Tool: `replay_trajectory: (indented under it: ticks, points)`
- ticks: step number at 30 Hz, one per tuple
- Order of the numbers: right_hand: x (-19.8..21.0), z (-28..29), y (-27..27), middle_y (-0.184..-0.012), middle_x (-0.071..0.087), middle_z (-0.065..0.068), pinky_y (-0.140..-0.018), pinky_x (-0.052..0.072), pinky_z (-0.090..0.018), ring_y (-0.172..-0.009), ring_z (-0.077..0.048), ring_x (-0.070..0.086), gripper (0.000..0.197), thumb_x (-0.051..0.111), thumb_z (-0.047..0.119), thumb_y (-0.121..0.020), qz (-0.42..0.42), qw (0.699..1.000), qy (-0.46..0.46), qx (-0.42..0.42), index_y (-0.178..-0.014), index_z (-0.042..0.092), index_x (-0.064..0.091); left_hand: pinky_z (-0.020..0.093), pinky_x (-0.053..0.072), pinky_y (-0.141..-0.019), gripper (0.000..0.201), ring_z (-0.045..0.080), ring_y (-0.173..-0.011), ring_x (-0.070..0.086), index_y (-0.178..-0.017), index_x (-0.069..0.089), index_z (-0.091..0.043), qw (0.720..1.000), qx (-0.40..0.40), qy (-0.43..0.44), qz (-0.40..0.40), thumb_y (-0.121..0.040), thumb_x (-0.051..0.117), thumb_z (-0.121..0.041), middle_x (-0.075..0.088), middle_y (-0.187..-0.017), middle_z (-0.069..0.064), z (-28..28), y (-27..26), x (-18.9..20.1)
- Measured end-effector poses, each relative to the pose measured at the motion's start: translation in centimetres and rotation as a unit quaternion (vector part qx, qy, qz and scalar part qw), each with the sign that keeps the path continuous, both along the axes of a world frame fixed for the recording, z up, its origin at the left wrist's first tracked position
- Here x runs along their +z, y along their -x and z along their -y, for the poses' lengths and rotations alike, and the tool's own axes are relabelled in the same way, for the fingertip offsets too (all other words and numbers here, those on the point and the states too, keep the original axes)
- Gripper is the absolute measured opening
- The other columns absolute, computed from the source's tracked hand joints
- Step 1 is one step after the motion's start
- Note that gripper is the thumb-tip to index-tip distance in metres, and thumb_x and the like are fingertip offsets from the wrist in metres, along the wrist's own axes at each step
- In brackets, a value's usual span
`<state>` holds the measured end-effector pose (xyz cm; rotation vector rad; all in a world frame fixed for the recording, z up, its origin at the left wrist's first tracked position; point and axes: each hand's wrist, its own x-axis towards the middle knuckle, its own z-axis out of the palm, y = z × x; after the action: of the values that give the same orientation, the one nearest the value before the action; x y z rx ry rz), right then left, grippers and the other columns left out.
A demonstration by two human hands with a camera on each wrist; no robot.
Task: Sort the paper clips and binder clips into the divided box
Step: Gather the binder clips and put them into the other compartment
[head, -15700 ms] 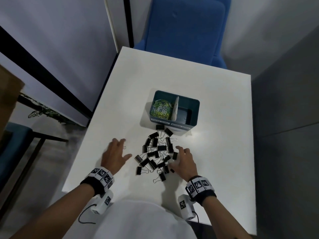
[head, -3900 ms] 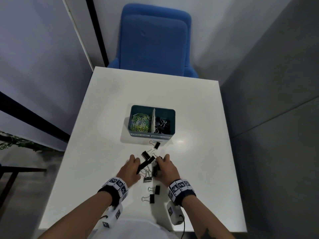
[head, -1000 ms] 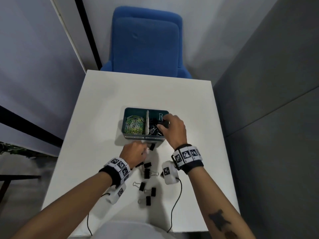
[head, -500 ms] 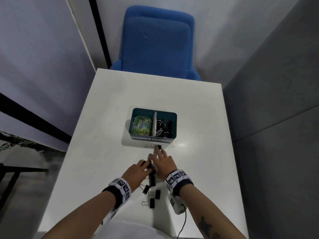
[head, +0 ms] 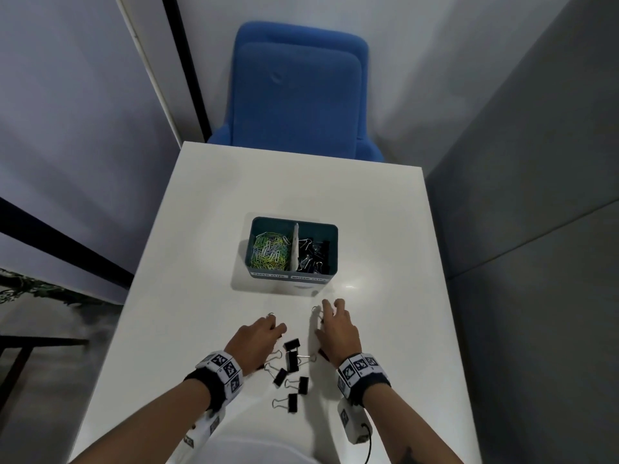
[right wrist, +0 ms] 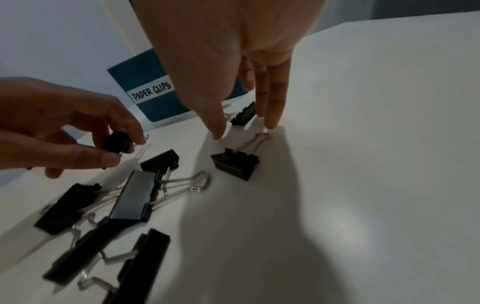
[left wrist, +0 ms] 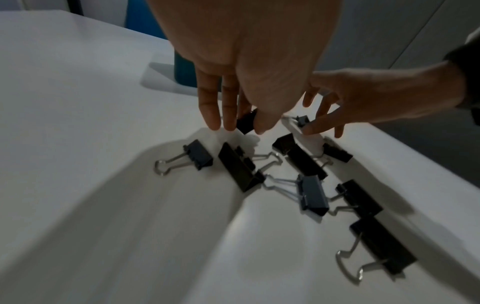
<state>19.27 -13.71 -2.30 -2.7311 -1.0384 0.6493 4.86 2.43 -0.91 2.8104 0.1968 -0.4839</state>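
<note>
The teal divided box (head: pixel 254 244) stands mid-table, coloured paper clips (head: pixel 269 251) in its left half and black binder clips (head: pixel 313 256) in its right half. Several loose black binder clips (head: pixel 291 363) lie on the white table between my hands. My left hand (left wrist: pixel 244 125) pinches one small black binder clip (left wrist: pixel 245 123) between thumb and fingers, just above the table. My right hand (right wrist: pixel 244 127) points down with straight fingers, thumb and fingers standing either side of another binder clip (right wrist: pixel 244 117) that lies on the table. A further clip (right wrist: pixel 235 164) lies just behind it.
The white table (head: pixel 201 229) has its right edge close to a grey wall (head: pixel 536 229). A blue chair (head: pixel 298 92) stands behind the far edge. The box's near wall carries a "PAPER CLIPS" label (right wrist: pixel 152 91).
My right hand came back from the box's right half to the loose clips. Both hands, close together half a second ago, now stand apart, the left pinching a clip.
</note>
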Motion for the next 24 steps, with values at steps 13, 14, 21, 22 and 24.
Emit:
replay_trajectory:
  ticks: [13, 14, 21, 22, 24]
  points:
    - [2.6, -0.9, -0.5, -0.101, 0.057, -0.012, -0.062, 0.039, -0.031, -0.088, -0.033, 0.059, 0.019, 0.052, 0.020, -0.083, -0.024, 1.000, 0.001, 0.008, -0.095, 0.006, 0.059, 0.021, 0.050, -0.063, 0.043, 0.012, -0.072, 0.059, -0.129, 0.053, -0.019, 0.966, 0.107, 0.078, 0.220, -0.088, 0.065, -0.021, 0.062, -0.113, -0.001, -2.1, -11.5, 10.6]
    - [3.5, -1.0, -1.0, -0.100, 0.058, -0.010, -0.063, 0.041, -0.032, -0.088, -0.032, 0.060, 0.022, 0.055, 0.023, -0.082, -0.023, 1.000, -0.008, -0.001, -0.097, 0.008, 0.060, 0.026, 0.053, -0.066, 0.046, 0.015, -0.078, 0.063, -0.131, 0.052, -0.021, 0.967, 0.109, 0.070, 0.220, -0.087, 0.066, -0.023, 0.062, -0.115, -0.001, -2.4, -11.9, 11.0]
    - [9.8, -3.3, -5.3, -0.097, 0.060, 0.000, -0.063, 0.037, -0.027, -0.079, -0.020, 0.060, 0.021, 0.067, 0.029, -0.084, 0.012, 0.986, -0.157, -0.062, -0.100, 0.018, 0.061, 0.029, 0.056, -0.069, 0.022, 0.013, -0.079, 0.067, -0.109, 0.066, -0.025, 0.976, 0.124, 0.063, 0.168, -0.088, 0.059, -0.028, 0.070, -0.097, -0.005, -2.8, -8.0, 8.3]
    - [10.1, -3.7, -5.9, -0.097, 0.061, 0.000, -0.064, 0.040, -0.028, -0.081, -0.020, 0.061, 0.023, 0.068, 0.030, -0.085, 0.010, 0.981, -0.178, -0.073, -0.103, 0.018, 0.060, 0.030, 0.055, -0.070, 0.023, 0.013, -0.080, 0.066, -0.109, 0.065, -0.026, 0.981, 0.124, 0.055, 0.138, -0.088, 0.058, -0.032, 0.070, -0.098, -0.005, -2.9, -7.0, 7.5]
    - [10.5, -4.4, -6.6, -0.103, 0.062, -0.002, -0.070, 0.047, -0.031, -0.085, -0.021, 0.061, 0.031, 0.067, 0.033, -0.087, 0.000, 0.973, -0.211, -0.093, -0.113, 0.020, 0.057, 0.029, 0.052, -0.076, 0.030, 0.013, -0.090, 0.065, -0.115, 0.063, -0.026, 0.989, 0.123, 0.037, 0.077, -0.089, 0.055, -0.037, 0.068, -0.109, -0.006, -2.9, -4.9, 6.0]
